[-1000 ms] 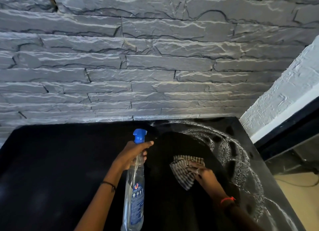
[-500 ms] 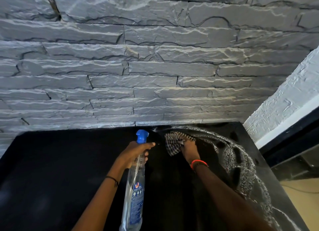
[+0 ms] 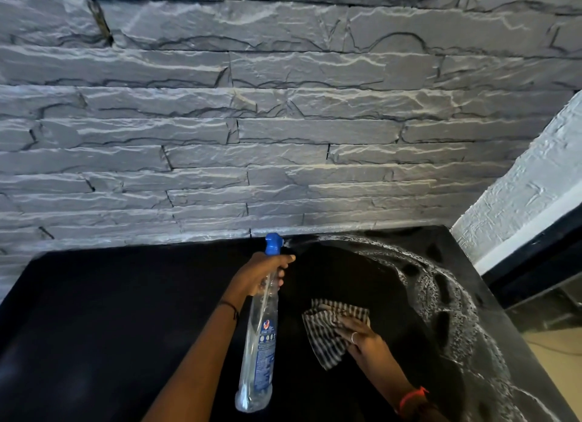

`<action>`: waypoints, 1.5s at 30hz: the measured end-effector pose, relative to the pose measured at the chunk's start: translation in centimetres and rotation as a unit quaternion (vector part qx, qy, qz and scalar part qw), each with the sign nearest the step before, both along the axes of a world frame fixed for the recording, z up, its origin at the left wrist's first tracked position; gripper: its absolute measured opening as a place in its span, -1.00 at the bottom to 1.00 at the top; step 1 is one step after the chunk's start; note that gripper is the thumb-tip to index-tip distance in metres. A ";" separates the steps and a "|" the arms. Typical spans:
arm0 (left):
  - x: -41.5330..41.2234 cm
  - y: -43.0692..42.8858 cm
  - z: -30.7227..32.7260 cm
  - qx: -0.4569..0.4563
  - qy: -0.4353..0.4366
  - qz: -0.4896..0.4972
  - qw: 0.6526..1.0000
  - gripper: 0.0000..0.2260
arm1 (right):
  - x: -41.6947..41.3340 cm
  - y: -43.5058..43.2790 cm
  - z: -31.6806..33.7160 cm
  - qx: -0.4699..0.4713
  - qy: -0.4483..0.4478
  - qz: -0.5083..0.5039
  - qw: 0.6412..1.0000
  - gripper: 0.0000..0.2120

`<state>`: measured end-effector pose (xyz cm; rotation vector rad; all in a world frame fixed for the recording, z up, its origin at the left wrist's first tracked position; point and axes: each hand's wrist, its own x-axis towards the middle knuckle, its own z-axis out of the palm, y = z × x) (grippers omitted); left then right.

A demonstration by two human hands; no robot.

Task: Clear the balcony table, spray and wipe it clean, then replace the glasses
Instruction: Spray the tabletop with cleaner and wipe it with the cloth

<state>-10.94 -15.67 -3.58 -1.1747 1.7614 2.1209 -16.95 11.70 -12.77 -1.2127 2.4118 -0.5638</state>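
Observation:
The black table fills the lower part of the view. My left hand grips the neck of a clear spray bottle with a blue trigger head, held over the middle of the table. My right hand presses a striped black-and-white cloth flat on the tabletop right of the bottle, fingers laid straight across it. Curved bands of white foam streak the table's right side. No glasses are in view.
A grey stone wall rises directly behind the table. A white textured wall with a dark frame below it stands at the right. Beige floor shows past the table's right edge.
My right hand has pulled the cloth back from the table's far edge toward me. The left hand with the spray bottle has stayed in place.

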 end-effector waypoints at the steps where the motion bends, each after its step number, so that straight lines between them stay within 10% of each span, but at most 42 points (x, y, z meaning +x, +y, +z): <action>1: -0.3 0.0 0.0 -0.002 0.001 -0.002 1.000 -0.79 | 0.0 0.0 0.0 0.002 0.004 -0.003 1.000 -0.58; 21: -7.6 9.9 3.2 -0.025 0.085 -0.122 0.989 -0.71 | 0.7 -0.5 0.5 -0.015 0.000 -0.028 1.000 -0.58; 35: -1.2 2.6 2.0 0.016 0.065 0.021 0.998 -0.67 | -15.6 -2.1 1.9 -0.020 0.041 -0.112 0.993 -0.66; 45: -0.2 0.1 2.6 0.035 0.069 0.087 0.993 -0.69 | -12.7 -16.3 -0.4 0.026 0.040 0.049 0.998 -0.60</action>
